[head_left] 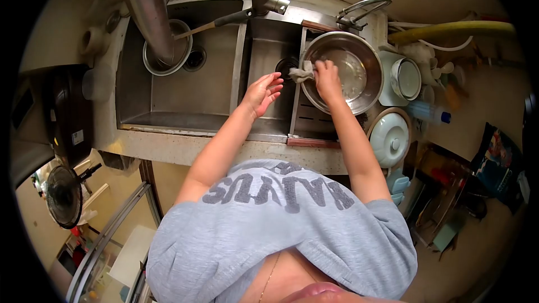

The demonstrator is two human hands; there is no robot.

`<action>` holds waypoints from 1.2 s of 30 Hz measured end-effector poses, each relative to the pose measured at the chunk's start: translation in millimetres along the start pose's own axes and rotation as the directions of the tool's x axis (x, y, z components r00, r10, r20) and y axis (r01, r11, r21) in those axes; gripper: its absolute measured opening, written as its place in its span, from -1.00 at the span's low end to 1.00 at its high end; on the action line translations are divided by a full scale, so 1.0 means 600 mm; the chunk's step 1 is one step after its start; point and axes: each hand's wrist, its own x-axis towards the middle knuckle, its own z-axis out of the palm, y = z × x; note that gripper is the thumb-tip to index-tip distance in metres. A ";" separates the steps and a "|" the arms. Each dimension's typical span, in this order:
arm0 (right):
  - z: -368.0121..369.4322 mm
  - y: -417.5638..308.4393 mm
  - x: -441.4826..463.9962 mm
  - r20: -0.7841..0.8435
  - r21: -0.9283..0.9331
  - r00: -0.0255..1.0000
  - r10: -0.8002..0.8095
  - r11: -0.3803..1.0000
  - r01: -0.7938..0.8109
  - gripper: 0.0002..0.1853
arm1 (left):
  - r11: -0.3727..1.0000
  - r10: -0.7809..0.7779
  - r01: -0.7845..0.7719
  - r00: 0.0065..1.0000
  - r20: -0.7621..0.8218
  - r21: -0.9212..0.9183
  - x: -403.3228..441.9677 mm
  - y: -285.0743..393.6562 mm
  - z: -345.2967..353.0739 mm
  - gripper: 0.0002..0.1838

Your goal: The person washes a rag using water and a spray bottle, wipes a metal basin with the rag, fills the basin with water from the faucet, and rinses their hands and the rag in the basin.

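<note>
- A crumpled grey cloth (303, 72) is gripped at 1 end by the right hand (327, 81), whose fingers are closed on it at the left rim of the metal basin (373, 73).
- The cloth's longer axis is laid roughly sideways, with its loose end pointed left from the grip, past the rim, towards the drain (287, 67).
- The left hand (262, 94) is held empty over the narrow sink (266, 50), its fingers apart and clear of the cloth.
- The cloth is set between the 2 hands, touched by only 1; the right is nearer.
</note>
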 end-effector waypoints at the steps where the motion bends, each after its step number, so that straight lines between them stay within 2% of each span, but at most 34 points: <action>1: 0.009 0.008 -0.001 -0.010 -0.033 1.000 0.013 0.999 -0.013 -0.78 | 1.000 -0.007 0.007 1.000 0.011 -0.008 -0.001 -0.002 0.000 -0.74; 2: 0.013 0.016 0.000 -0.018 -0.067 1.000 0.024 0.997 -0.025 -0.79 | 1.000 -0.014 0.015 1.000 0.021 -0.019 -0.002 -0.004 0.001 -0.74; 5: 0.017 0.023 0.014 0.028 0.155 0.907 0.421 0.894 -0.420 -0.80 | 0.994 -0.042 0.047 0.997 0.057 -0.094 0.005 -0.010 -0.006 -0.69; 6: 0.006 0.006 0.019 0.145 0.439 0.866 0.478 0.754 -0.489 -0.80 | 0.987 -0.055 0.066 0.995 0.080 -0.149 0.007 -0.004 -0.002 -0.66; 7: -0.019 -0.029 0.020 0.280 0.660 0.827 0.487 0.528 -0.534 -0.80 | 0.974 -0.065 0.085 0.993 0.102 -0.210 0.007 0.001 0.007 -0.62; 8: -0.043 -0.066 0.013 0.418 0.794 0.790 0.449 0.243 -0.558 -0.79 | 0.956 -0.077 0.108 0.989 0.123 -0.273 0.006 0.003 0.017 -0.59; 9: -0.062 -0.105 0.001 0.415 0.828 0.828 0.377 0.221 -0.515 -0.77 | 0.948 -0.079 0.119 0.986 0.145 -0.294 0.006 0.007 0.028 -0.52; 10: -0.064 -0.135 -0.013 0.366 0.804 0.863 0.347 0.350 -0.481 -0.78 | 0.936 -0.068 0.116 0.986 0.153 -0.331 0.016 0.006 0.030 -0.52; 11: -0.015 -0.136 -0.031 0.229 0.758 0.942 0.244 0.562 -0.330 -0.78 | 0.925 -0.055 0.111 0.985 0.162 -0.364 0.029 0.006 0.032 -0.51; 12: -0.025 -0.173 -0.048 0.271 0.775 0.944 0.190 0.539 -0.331 -0.73 | 0.912 -0.041 0.107 0.984 0.173 -0.396 0.038 0.005 0.036 -0.51; 14: -0.042 -0.218 -0.056 0.138 0.677 0.989 0.044 0.725 -0.126 -0.74 | 0.935 0.060 -0.009 0.989 0.132 -0.355 0.044 -0.005 0.037 -0.56; 16: -0.015 -0.199 -0.019 0.113 0.580 0.965 0.236 0.773 -0.257 -0.71 | 0.922 0.181 -0.129 0.977 0.110 -0.365 0.032 -0.029 0.032 -0.60; 18: 0.001 -0.179 0.003 0.131 0.481 0.905 0.404 0.773 -0.414 -0.69 | 0.889 0.131 -0.018 0.968 0.216 -0.457 0.013 -0.038 0.034 -0.61; 20: 0.014 -0.209 -0.024 0.134 0.469 0.957 0.256 0.835 -0.289 -0.70 | 0.930 0.084 -0.077 0.996 0.004 -0.359 -0.005 -0.009 0.035 -0.60; 21: 0.018 -0.221 -0.039 0.215 0.525 0.964 0.155 0.814 -0.248 -0.71 | 0.943 0.076 -0.063 0.997 0.029 -0.326 -0.001 0.007 0.020 -0.60; 22: 0.013 -0.224 -0.038 0.228 0.517 0.968 0.106 0.829 -0.213 -0.70 | 0.927 0.107 -0.112 0.994 -0.032 -0.359 -0.002 0.003 0.016 -0.61; 24: 0.019 -0.203 -0.007 0.168 0.508 0.940 0.297 0.791 -0.340 -0.68 | 0.928 0.108 -0.096 0.994 0.014 -0.359 -0.014 -0.014 0.027 -0.60; 25: 0.009 -0.197 0.006 0.185 0.503 0.912 0.367 0.761 -0.409 -0.66 | 0.906 0.229 -0.169 0.967 0.115 -0.388 -0.010 -0.024 0.030 -0.60; 26: 0.024 -0.194 0.007 0.172 0.492 0.908 0.381 0.765 -0.415 -0.66 | 0.916 0.196 -0.157 0.978 0.072 -0.369 -0.011 -0.024 0.021 -0.60; 28: 0.035 -0.219 -0.019 0.210 0.468 0.943 0.259 0.820 -0.329 -0.69 | 0.934 0.149 -0.141 0.989 0.001 -0.328 -0.004 0.005 0.009 -0.60; 29: 0.038 -0.230 -0.031 0.207 0.517 0.971 0.123 0.829 -0.215 -0.69 | 0.942 0.123 -0.128 0.992 -0.035 -0.310 -0.002 0.012 0.008 -0.60; 30: 0.016 -0.235 -0.024 0.240 0.544 0.956 0.170 0.792 -0.278 -0.68 | 0.938 0.149 -0.140 0.989 0.004 -0.317 -0.006 0.007 0.014 -0.59; 32: 0.012 -0.203 0.005 0.194 0.478 0.948 0.253 0.819 -0.317 -0.67 | 0.931 0.196 -0.159 0.977 0.080 -0.329 -0.019 -0.008 0.023 -0.58; 33: 0.006 -0.195 0.014 0.180 0.508 0.940 0.289 0.791 -0.340 -0.64 | 0.931 0.172 -0.092 0.964 0.203 -0.354 -0.020 -0.010 0.018 -0.56; 34: 0.018 -0.182 0.019 0.255 0.513 0.925 0.281 0.772 -0.376 -0.66 | 0.934 0.139 -0.087 0.982 0.129 -0.347 -0.020 -0.010 0.014 -0.60; 36: 0.053 -0.180 -0.004 0.377 0.619 0.920 0.107 0.710 -0.336 -0.68 | 0.940 0.082 -0.081 0.997 -0.009 -0.333 -0.010 0.004 0.013 -0.67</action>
